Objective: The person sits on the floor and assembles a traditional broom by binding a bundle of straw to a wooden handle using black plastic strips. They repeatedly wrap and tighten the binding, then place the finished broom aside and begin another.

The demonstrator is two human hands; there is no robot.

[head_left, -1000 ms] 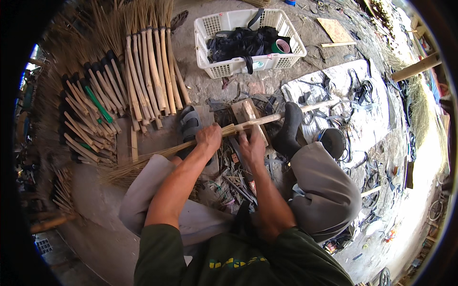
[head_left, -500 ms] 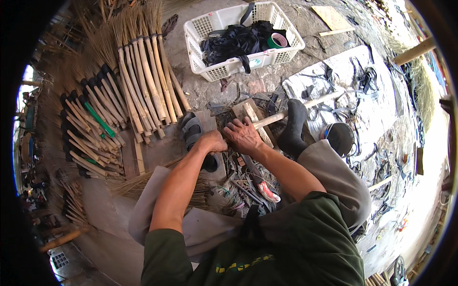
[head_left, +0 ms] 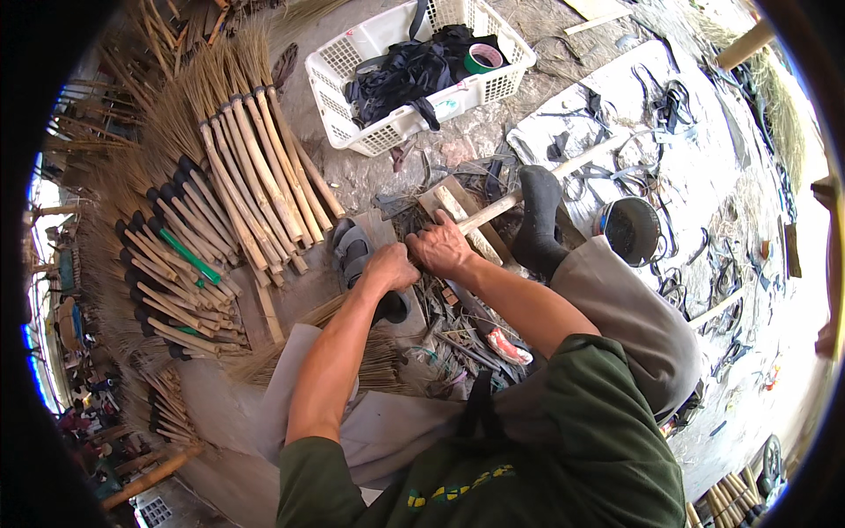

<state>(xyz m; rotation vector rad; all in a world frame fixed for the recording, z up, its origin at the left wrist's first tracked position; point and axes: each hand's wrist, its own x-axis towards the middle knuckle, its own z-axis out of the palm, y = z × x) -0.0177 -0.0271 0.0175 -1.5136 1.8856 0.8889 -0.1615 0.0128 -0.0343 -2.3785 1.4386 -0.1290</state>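
Fingers first. Our left hand (head_left: 393, 267) is curled tight around the neck of the grass broom (head_left: 352, 339), where the straw gathers into the handle. Our right hand (head_left: 440, 246) sits just beside it, toward the pale end of the stick, fingers closed over the same shaft; knuckles nearly touch. Both fists wrap fully around, no gap showing.

The broom runs slantwise from the wooden block (head_left: 458, 207), where the bare stick end (head_left: 493, 209) rests, down past both hands to the fanned straw head lying on the cloth over our lap.

Handling, as we judge it: light, the stick stiff, the straw springy and brittle at the tips, likely to shed if bent hard. The neck is the sound place to grip, firm and not slippery; the head gives nothing to hold.

Around the block: a sandalled foot (head_left: 352, 251) on its near-left side, a dark-socked foot (head_left: 539, 220) pressing just to its right. Finished brooms (head_left: 246, 194) lie in rows well left of the block. A white plastic basket (head_left: 414, 70) with black straps and a tape roll stands beyond it. Right of the block, a pale sheet (head_left: 704, 176) strewn with black strips and a round dark tin (head_left: 629, 231). Ground is bare, rough, littered concrete; working space tight.
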